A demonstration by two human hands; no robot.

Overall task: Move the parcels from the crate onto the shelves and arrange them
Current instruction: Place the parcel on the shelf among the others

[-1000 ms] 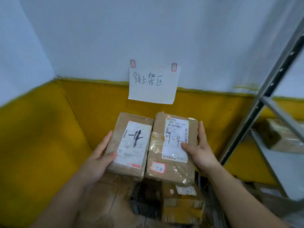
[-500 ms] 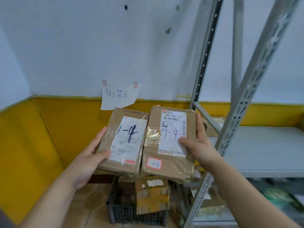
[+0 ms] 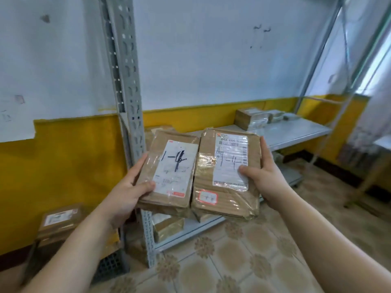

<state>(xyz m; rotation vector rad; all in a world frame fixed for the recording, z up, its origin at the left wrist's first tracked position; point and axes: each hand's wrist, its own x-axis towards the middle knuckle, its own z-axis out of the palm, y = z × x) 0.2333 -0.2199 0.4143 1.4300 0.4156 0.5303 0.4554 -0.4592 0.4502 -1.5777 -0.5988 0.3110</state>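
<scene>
Head camera view of a person's two bare arms reaching forward, each hand carrying one parcel, side by side and touching along their long edges, in front of a grey perforated metal shelf upright (image 3: 127,81). The left hand (image 3: 127,193) grips a flat brown cardboard parcel (image 3: 169,172) with a white label hand-marked "1-4"; its thumb lies on the label's lower corner and its fingers (image 3: 137,168) run along the parcel's left edge. The right hand (image 3: 266,178) grips a brown parcel wrapped in clear tape (image 3: 226,199), carrying a printed barcode label also marked "1-4" and a small red-bordered sticker; its thumb presses the label and its fingers (image 3: 264,151) are clamped along the right edge. Both parcels are in the air, near the front edge of a grey metal shelf (image 3: 296,132), where several taped brown packages (image 3: 249,119) sit at the back by the white and yellow wall. Below, on the rack's lower shelf (image 3: 190,229), lies a tape-wrapped brown package (image 3: 167,226). At lower left a black plastic mesh crate (image 3: 110,265) stands on the patterned tile floor (image 3: 254,250), with a brown labelled box (image 3: 59,218) showing above it.
</scene>
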